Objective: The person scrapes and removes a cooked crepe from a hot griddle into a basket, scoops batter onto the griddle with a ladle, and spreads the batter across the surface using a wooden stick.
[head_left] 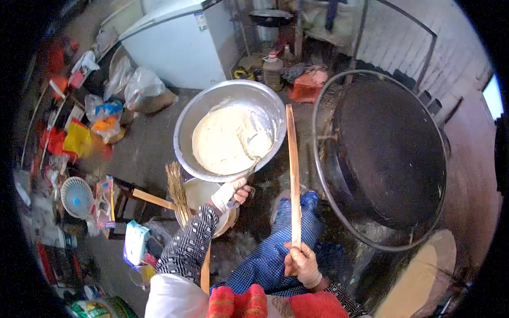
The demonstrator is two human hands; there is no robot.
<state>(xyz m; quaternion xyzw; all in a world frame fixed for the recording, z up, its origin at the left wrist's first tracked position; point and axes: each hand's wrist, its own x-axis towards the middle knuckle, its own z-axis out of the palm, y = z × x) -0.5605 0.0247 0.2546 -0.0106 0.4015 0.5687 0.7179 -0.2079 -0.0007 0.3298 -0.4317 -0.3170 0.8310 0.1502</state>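
My left hand (pixel 231 194), in a pale glove with bare fingertips, is closed around the handle of a metal ladle (pixel 252 167). The ladle's head rests in thick cream-coloured batter (pixel 220 140) inside a wide metal basin (pixel 185 151). Lower right, my right hand (pixel 303 265) grips the bottom end of a long flat wooden stick (pixel 294 185), which points up and away past the basin's right rim. To the right of the stick is a large round black griddle (pixel 392 153), with a metal ring (pixel 316 143) around it.
Under the basin stands a pale bucket (pixel 199 193), with a straw brush (pixel 177 191) beside it. A white chest freezer (pixel 175 50) and an oil jug (pixel 272 71) are at the back. Plastic bags (pixel 146 90) and a white basket (pixel 77 197) lie left. A round board (pixel 424 275) leans lower right.
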